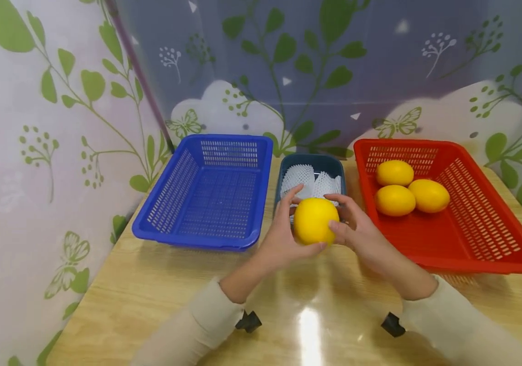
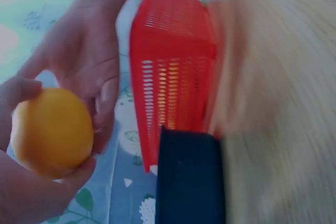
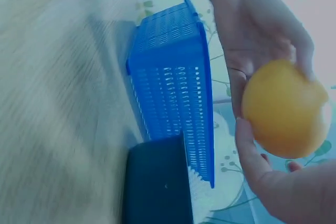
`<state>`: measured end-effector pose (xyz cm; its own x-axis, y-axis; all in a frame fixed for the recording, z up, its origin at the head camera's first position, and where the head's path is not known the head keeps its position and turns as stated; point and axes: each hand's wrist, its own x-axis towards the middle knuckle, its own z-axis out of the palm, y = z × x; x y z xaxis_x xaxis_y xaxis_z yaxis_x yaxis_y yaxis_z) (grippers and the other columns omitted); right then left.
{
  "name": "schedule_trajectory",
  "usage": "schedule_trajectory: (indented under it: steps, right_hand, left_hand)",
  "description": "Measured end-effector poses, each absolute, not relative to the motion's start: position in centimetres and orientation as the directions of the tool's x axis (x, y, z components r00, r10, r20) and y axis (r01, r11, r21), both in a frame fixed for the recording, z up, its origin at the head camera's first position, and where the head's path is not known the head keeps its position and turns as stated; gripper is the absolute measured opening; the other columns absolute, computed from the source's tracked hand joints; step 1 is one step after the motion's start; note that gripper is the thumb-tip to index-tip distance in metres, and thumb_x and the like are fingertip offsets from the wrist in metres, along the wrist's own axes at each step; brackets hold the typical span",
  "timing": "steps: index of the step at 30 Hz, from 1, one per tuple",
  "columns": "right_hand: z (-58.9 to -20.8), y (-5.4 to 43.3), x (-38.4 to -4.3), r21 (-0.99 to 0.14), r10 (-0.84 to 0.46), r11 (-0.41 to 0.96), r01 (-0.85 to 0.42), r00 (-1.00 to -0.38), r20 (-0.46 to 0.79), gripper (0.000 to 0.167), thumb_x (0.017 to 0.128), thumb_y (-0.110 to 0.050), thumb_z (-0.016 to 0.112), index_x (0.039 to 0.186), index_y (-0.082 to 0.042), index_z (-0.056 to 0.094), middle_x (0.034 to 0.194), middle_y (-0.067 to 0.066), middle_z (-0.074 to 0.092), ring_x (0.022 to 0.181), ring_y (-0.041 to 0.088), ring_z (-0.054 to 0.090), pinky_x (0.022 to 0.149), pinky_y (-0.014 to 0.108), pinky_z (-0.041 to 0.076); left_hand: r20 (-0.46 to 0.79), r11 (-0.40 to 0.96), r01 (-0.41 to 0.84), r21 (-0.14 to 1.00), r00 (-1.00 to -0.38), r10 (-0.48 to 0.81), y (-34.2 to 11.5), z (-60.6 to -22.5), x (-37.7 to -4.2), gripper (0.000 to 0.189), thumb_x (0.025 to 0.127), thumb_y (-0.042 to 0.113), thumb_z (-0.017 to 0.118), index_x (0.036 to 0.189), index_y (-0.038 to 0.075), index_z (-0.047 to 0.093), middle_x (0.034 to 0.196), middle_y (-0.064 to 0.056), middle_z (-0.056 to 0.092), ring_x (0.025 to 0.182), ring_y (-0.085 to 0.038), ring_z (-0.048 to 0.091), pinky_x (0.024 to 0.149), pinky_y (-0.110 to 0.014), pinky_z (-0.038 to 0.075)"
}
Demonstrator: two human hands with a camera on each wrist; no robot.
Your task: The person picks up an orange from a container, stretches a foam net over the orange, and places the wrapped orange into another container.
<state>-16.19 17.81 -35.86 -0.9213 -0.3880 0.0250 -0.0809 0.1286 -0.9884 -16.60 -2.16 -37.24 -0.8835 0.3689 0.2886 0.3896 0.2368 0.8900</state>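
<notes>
A smooth yellow fruit is held up between both hands, over the near end of a small dark green basket. My left hand grips its left side, thumb along the bottom and fingers round the back. From the right, my right hand holds it with the thumb against its front. Both wrist views show the same fruit clasped between the two palms. White foam net sleeves lie inside the dark green basket, partly hidden behind the hands.
To the left stands a blue plastic basket with slotted walls. A red basket at the right holds three yellow fruits. All stand on a wooden table, against a leaf-patterned cloth at the back.
</notes>
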Motion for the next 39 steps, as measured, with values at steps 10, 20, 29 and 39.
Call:
schedule_trajectory:
  steps: [10, 20, 29, 39]
  right_hand:
    - [-37.1, 17.9, -16.3, -0.964, -0.299, 0.196, -0.18, -0.947, 0.115, 0.062, 0.088, -0.014, 0.073, 0.14, -0.005, 0.039, 0.136, 0.018, 0.047, 0.112, 0.035, 0.053, 0.087, 0.024, 0.052]
    - [-39.8, 17.9, -15.2, -0.891, -0.293, 0.29, -0.348, -0.919, 0.263, 0.071, 0.077, -0.006, 0.082, 0.136, -0.005, 0.042, 0.132, 0.011, 0.049, 0.116, 0.028, 0.051, 0.098, 0.035, 0.048]
    - [-42.1, 17.3, -15.1, -0.846, -0.359, 0.386, -0.368, -0.905, 0.23, 0.071, 0.073, -0.013, 0.086, 0.129, -0.008, 0.042, 0.127, 0.011, 0.048, 0.112, 0.03, 0.051, 0.093, 0.052, 0.05]
    - [-43.3, 17.0, -15.2, -0.842, -0.378, 0.418, -0.341, -0.908, 0.18, 0.07, 0.072, -0.02, 0.087, 0.125, -0.007, 0.044, 0.124, 0.012, 0.057, 0.113, 0.031, 0.057, 0.1, 0.05, 0.045]
  left_hand:
    - [0.372, 0.283, 0.519, 0.806, -0.818, 0.439, -1.9, -37.9, -16.5, 0.101, 0.074, 0.011, 0.083, 0.151, 0.022, 0.019, 0.145, -0.015, 0.029, 0.126, -0.029, 0.041, 0.098, -0.038, 0.048]
    - [0.117, 0.145, 0.217, 0.965, -0.857, 0.502, -3.2, -39.3, -16.6, 0.067, 0.091, 0.023, 0.071, 0.147, 0.015, 0.035, 0.139, -0.012, 0.043, 0.123, -0.03, 0.05, 0.09, -0.03, 0.053]
    - [0.112, 0.274, 0.293, 0.916, -0.842, 0.528, -3.3, -40.7, -15.9, 0.058, 0.09, 0.022, 0.072, 0.14, 0.011, 0.045, 0.139, -0.01, 0.045, 0.121, -0.026, 0.053, 0.095, -0.033, 0.05]
    - [0.068, 0.363, 0.281, 0.888, -0.862, 0.503, -3.0, -42.0, -15.8, 0.063, 0.085, 0.017, 0.076, 0.138, 0.005, 0.044, 0.137, -0.012, 0.048, 0.12, -0.026, 0.052, 0.097, -0.029, 0.048]
